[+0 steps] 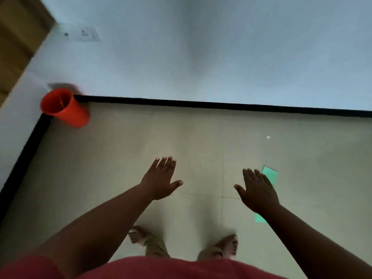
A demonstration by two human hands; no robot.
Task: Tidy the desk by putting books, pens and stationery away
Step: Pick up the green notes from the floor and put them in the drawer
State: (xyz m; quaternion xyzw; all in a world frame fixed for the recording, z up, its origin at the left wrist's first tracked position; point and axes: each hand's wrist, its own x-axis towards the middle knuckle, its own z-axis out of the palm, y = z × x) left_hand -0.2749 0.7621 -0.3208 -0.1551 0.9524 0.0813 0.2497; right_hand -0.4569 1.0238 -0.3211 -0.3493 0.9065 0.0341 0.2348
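- Your left hand (161,178) is held out in front of you with the fingers straight and spread, holding nothing.
- Your right hand (258,190) is likewise flat and open, fingers extended, empty. It sits above a green sheet of paper (270,174) lying on the floor (120,158); whether the palm touches the sheet cannot be told from this blurred view.
- More green shows below your right wrist; it may be the same sheet or a second one, which the arm hides.
- A red cup (64,107) sits in the far left corner against the black skirting (221,105), well apart from both hands. What it holds, if anything, is too blurred to read.
- No desk, book or pen is in view. You are standing, with your bare feet (227,244) on the tiled floor.
- Judged from this, you are between pickups, probably about to gather the fallen green paper.
- The next move calls for bending lower and pinching the sheet's edge, since flat paper gives little to grip.
- A small white speck (268,137) lies farther out on the floor; what it is cannot be told.
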